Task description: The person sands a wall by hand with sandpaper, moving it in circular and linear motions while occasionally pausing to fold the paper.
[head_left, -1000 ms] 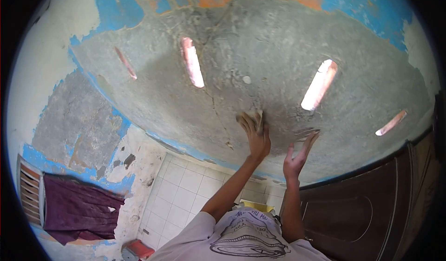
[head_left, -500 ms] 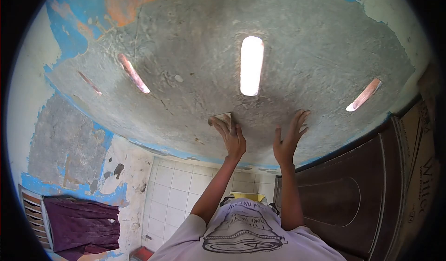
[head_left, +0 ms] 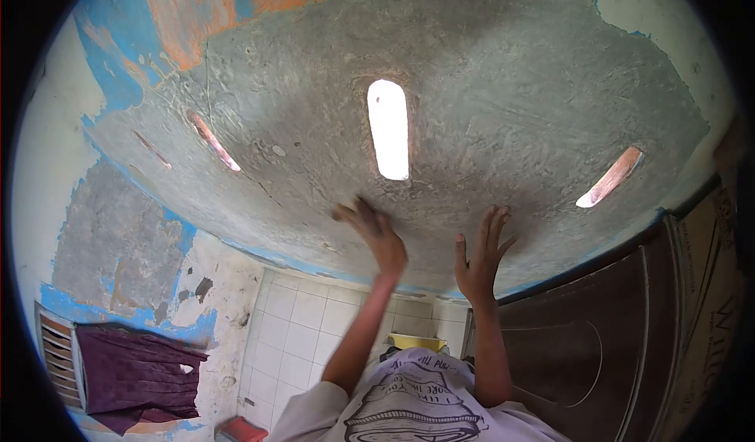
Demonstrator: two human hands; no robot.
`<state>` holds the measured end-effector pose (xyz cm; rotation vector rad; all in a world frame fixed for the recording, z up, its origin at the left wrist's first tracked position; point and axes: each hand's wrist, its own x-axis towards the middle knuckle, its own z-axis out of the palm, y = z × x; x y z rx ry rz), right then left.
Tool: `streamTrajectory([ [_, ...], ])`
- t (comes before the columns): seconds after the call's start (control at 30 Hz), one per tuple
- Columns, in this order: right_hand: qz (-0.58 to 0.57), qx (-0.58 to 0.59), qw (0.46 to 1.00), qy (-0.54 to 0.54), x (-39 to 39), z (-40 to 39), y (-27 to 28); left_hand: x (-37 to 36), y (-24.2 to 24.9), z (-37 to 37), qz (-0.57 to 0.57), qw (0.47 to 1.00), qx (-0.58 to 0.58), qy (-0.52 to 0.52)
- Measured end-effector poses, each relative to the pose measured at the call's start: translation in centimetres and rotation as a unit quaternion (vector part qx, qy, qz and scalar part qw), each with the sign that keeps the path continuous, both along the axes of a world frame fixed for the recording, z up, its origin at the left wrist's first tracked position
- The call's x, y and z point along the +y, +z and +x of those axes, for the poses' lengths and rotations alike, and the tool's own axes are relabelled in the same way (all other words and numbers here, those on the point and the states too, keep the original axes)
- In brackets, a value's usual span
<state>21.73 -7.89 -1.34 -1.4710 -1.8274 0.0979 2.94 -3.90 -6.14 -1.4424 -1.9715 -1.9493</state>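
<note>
My left hand [head_left: 377, 239] is at the rough grey wall [head_left: 480, 104], smeared by motion, with its fingers bent toward the surface. The small flat pale sheet under those fingers half a second ago is mostly hidden by the hand now. To its right, my right hand [head_left: 480, 261] has its fingers spread and its fingertips at the wall, holding nothing. Above my left hand is a bright upright slot [head_left: 389, 131] cut through the wall.
More slots [head_left: 214, 141] pierce the wall at left and right. Peeling blue paint [head_left: 118, 72] borders the grey area. A brown door [head_left: 558, 355] and cardboard [head_left: 704, 285] stand at right. A purple curtain [head_left: 141, 367] hangs at lower left, near white tiles [head_left: 307, 304].
My left hand has moved a little left and down in the view, and its pale sheet has gone from sight. My right hand keeps its spread pose. The whole view has shifted slightly.
</note>
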Motion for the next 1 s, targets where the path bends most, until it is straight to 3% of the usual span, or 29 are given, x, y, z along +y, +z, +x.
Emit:
streamTrajectory([
  [0.07,0.008,0.008,1.0,0.011,0.0,0.1,-0.2,-2.0,-5.2,3.3,-0.044,0.996,0.056,-0.053],
  [0.1,0.008,0.013,1.0,0.016,0.0,0.3,-0.1,-1.7,-4.4,3.4,-0.04,0.996,0.061,-0.048],
  [0.17,0.006,0.006,1.0,0.028,-0.1,0.9,-0.1,-1.2,-1.0,4.0,-0.039,0.996,0.067,-0.039],
  [0.23,0.003,-0.016,0.999,0.044,-0.2,1.8,-0.2,1.0,5.9,2.6,0.018,0.994,0.104,0.02],
  [0.3,0.009,-0.022,0.999,0.046,-0.1,2.1,0.2,2.0,13.1,0.9,0.093,0.983,0.16,0.016],
  [0.4,0.03,-0.006,0.999,0.045,-0.6,2.5,0.2,2.7,17.4,0.9,0.097,0.987,0.124,0.026],
  [0.5,0.046,0.024,0.997,0.052,-0.2,3.5,0.0,2.2,11.6,2.2,0.106,0.975,0.194,0.025],
  [0.6,0.042,0.025,0.997,0.063,0.2,4.2,-0.7,-0.1,0.2,7.2,-0.009,0.991,0.13,-0.021],
  [0.67,0.039,0.019,0.996,0.075,0.2,4.6,-0.8,-0.8,-1.5,8.7,-0.038,0.994,0.088,-0.043],
  [0.77,0.039,0.021,0.995,0.088,0.2,4.9,-0.7,0.5,3.5,8.3,0.021,0.996,0.09,-0.004],
  [0.9,0.029,0.022,0.994,0.099,0.1,5.0,-0.7,2.4,18.1,5.8,0.085,0.983,0.149,0.057],
  [0.97,0.025,0.025,0.994,0.106,0.0,5.2,-0.6,2.5,20.8,6.3,0.099,0.984,0.124,0.079],
  [1.0,0.024,0.022,0.993,0.109,0.0,5.3,-0.4,2.5,19.5,6.7,0.106,0.984,0.126,0.064],
])
